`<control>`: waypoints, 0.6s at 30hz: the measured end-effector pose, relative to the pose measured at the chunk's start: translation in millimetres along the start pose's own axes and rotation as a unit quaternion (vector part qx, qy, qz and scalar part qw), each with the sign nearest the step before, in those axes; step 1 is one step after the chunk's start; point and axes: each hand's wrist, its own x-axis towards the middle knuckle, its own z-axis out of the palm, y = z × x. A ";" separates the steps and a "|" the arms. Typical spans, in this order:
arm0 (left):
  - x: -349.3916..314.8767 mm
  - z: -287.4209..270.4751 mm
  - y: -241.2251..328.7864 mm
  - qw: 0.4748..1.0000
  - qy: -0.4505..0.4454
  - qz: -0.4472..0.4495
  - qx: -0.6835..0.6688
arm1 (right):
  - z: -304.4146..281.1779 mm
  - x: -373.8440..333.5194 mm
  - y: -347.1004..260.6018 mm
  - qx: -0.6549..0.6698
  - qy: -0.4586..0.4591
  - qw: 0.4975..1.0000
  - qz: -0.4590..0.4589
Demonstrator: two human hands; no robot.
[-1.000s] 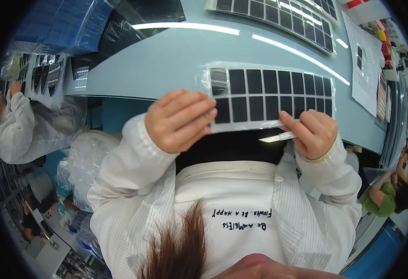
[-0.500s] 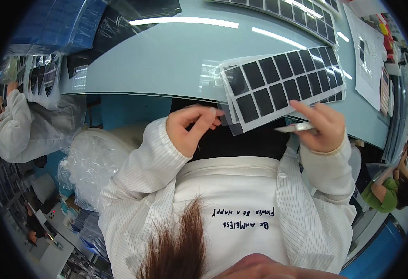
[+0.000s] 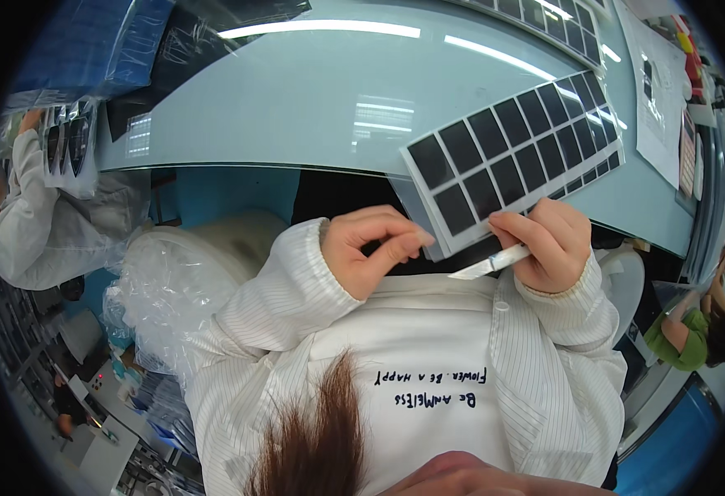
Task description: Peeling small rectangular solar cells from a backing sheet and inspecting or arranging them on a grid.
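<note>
A stack of sheets (image 3: pixel 488 180) with two rows of black rectangles on pale backing lies aslant on the glass-topped table, its near corner hanging over the front edge. Beside that corner is my left hand (image 3: pixel 372 250), thumb and forefinger pinched together; whatever may be between them is too small to make out. My right hand (image 3: pixel 554 248) holds a slim white craft knife (image 3: pixel 507 259), its pale pointed blade aimed left, just above my lap. The right forefinger and thumb also meet the near edge of the top sheet.
More black-rectangle sheets (image 3: pixel 536 21) lie at the far right, near a white printed paper (image 3: pixel 656 91). A blue plastic-wrapped box (image 3: pixel 89 50) stands far left. A plastic-lined bin (image 3: pixel 172 281) is at my left. Co-workers sit at the left and right rims, one in a green sleeve (image 3: pixel 683 341).
My left hand has moved right to the sheet's near corner. My right hand has come nearer and left, bringing the knife across. The top sheets have shifted slightly right.
</note>
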 end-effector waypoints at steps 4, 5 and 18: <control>2.4 0.9 -12.3 0.997 -0.060 0.056 0.013 | -8.3 -9.9 -8.0 -0.030 -0.008 0.992 0.126; 3.9 -1.3 -13.6 0.993 -0.086 0.078 0.021 | -10.2 -11.1 -9.2 -0.026 0.000 0.986 0.165; 10.5 1.3 15.8 0.978 0.109 -0.144 -0.100 | -17.8 -51.2 17.8 0.005 0.238 0.917 0.322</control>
